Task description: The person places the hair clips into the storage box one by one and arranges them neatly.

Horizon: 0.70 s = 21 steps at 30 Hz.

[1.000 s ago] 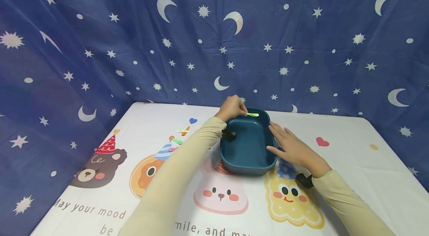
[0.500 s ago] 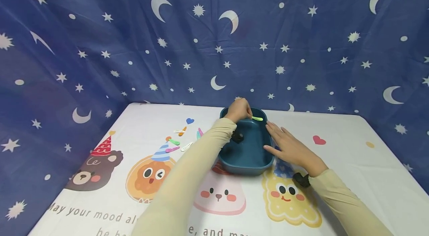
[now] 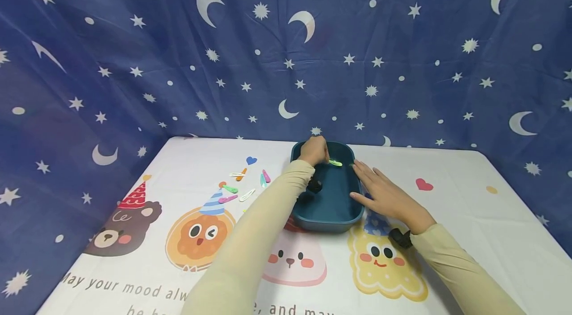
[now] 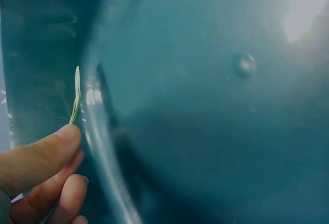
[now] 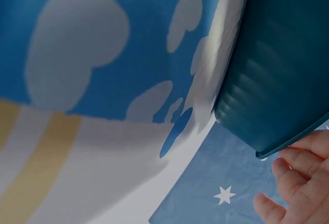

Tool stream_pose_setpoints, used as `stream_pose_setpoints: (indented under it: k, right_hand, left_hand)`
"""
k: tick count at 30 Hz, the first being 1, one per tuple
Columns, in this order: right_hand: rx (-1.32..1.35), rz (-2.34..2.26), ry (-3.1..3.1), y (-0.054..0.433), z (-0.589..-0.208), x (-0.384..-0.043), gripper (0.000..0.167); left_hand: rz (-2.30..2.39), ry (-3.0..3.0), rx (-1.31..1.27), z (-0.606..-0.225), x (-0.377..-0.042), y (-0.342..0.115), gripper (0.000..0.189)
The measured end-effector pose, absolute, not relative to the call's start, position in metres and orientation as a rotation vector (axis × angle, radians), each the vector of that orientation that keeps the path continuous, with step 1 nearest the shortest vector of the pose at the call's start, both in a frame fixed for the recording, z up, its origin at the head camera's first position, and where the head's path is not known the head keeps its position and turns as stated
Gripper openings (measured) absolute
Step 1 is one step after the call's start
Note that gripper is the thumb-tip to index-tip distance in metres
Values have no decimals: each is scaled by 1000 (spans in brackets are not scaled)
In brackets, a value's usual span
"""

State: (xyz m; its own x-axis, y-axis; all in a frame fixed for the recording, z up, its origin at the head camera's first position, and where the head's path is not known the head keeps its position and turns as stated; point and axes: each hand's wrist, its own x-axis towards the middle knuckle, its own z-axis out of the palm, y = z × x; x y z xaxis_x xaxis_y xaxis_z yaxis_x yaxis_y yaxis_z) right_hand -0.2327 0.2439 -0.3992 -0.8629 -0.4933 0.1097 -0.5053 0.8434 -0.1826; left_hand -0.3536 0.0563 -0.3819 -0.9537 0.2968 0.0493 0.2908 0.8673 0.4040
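My left hand (image 3: 314, 149) reaches inside the far end of a dark teal plastic bin (image 3: 335, 200). Thumb and fingers pinch a yellow-green snap hair clip (image 3: 335, 163) by one end. In the left wrist view the clip (image 4: 76, 98) points up from the fingertips, beside the bin's inner wall. My right hand (image 3: 385, 196) rests at the bin's right rim with fingers extended. The right wrist view shows those fingers (image 5: 303, 157) touching the rim from outside, without curling round it.
Left of the bin, several hair clips lie scattered on the white printed tablecloth (image 3: 460, 215): among them a white clip (image 3: 247, 195), a green clip (image 3: 230, 189), a purple-pink clip (image 3: 228, 199) and an orange clip (image 3: 241, 175). A blue star-and-moon curtain (image 3: 250, 46) hangs behind.
My left hand has moved from above the bin's far left rim, rightward and down into the bin, with the hair clip. My right hand stays at the rim. More loose clips show past the left sleeve.
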Motion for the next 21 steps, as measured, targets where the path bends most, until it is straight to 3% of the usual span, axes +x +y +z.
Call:
stream_pose_setpoints:
  k: [21]
  right_hand:
    - [792,297,-2973,242,-397,-232,77]
  left_hand:
    - [677,2951,414,-396,-355,55,4]
